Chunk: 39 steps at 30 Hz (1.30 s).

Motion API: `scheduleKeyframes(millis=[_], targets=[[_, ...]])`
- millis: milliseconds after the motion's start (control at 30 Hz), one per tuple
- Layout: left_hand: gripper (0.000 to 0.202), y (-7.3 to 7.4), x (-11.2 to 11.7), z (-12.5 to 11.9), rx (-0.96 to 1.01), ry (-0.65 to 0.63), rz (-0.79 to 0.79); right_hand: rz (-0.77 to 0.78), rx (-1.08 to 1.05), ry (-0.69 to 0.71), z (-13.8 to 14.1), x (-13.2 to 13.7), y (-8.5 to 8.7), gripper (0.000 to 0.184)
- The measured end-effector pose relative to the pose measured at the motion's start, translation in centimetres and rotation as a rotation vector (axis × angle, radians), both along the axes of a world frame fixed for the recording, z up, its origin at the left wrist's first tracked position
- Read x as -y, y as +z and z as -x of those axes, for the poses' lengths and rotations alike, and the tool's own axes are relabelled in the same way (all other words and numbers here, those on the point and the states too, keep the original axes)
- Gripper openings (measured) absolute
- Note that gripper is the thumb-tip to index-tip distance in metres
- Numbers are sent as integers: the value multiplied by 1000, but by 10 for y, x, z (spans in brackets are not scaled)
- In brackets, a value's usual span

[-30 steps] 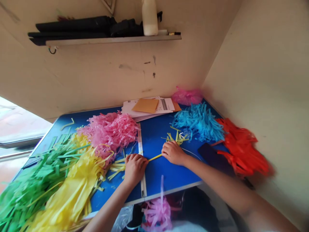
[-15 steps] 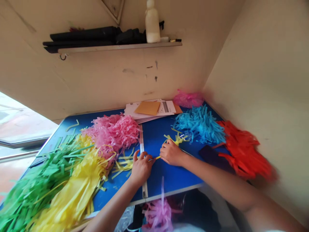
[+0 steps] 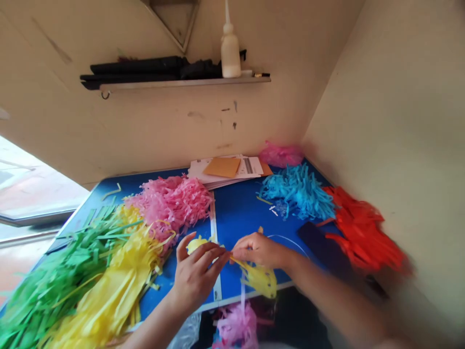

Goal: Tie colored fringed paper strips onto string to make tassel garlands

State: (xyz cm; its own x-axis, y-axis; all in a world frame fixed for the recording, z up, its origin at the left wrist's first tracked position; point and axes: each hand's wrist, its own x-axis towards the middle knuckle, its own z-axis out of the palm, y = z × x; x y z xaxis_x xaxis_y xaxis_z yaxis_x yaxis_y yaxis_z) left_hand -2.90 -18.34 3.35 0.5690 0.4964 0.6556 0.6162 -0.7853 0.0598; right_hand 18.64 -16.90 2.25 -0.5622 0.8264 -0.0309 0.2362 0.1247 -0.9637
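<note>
Pinching thin yellow paper strips (image 3: 258,281) between the fingertips of our left hand (image 3: 198,278) and right hand (image 3: 259,251) near the front edge of the blue table (image 3: 236,213), we could tear them by pulling too hard.

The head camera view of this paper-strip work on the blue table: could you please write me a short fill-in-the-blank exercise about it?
1. The left hand and right hand pinch a bundle of paper strips coloured ____.
2. The tabletop beneath them is ____.
3. The red paper strips lie at the ____ edge of the tabletop, as seen in this view.
4. The shelf above holds an upright white ____.

Missing words: yellow; blue; right; bottle.
</note>
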Motion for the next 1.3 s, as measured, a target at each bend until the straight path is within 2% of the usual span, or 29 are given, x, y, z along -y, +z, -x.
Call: scheduleKeyframes(millis=[67, 133, 267, 400, 500, 567, 633, 700, 767, 800, 833, 900, 967, 1033, 1133, 1200, 1300], targets=[[23, 7, 2, -2, 22, -35, 4, 318, -183, 27, 6, -1, -4, 44], [20, 4, 3, -4, 65, -37, 28, 454, -296, -70, 13, 1, -13, 43], [13, -16, 7, -8, 189, 16, 149, 490, -463, -265, 24, 13, -31, 38], [12, -35, 17, -19, 392, 47, 342, 534, -627, -429, 33, 26, -39, 38], [15, -42, 23, -28, 501, 36, 496, 468, -669, -484, 41, 32, -40, 37], [14, -44, 25, -31, 533, 10, 558, 405, -638, -470, 40, 34, -40, 35], [11, -45, 25, -28, 563, 15, 593, 273, -529, -459, 28, 31, -41, 30], [7, -43, 26, -19, 649, 79, 647, 25, -264, -533, -2, 21, -45, 21], [13, -40, 27, -6, 821, 162, 795, -261, 201, -678, -47, 5, -50, 15], [18, -38, 27, -1, 911, 186, 909, -331, 510, -718, -71, -4, -54, 17], [24, -36, 27, 3, 981, 196, 1029, -329, 771, -692, -94, -13, -57, 21], [31, -33, 26, 3, 1038, 186, 1209, -306, 927, -644, -131, -27, -63, 22], [36, -32, 23, -6, 1006, 176, 1260, -291, 956, -595, -146, -35, -64, 18], [40, -34, 21, -18, 948, 177, 1247, -304, 985, -563, -138, -33, -61, 17], [41, -42, 21, -32, 844, 202, 1220, -378, 878, -495, -95, -13, -50, 16], [37, -48, 22, -36, 779, 216, 1162, -430, 621, -423, -58, 7, -43, 15], [28, -53, 23, -38, 678, 219, 1003, -389, 272, -378, -13, 30, -39, 12]])
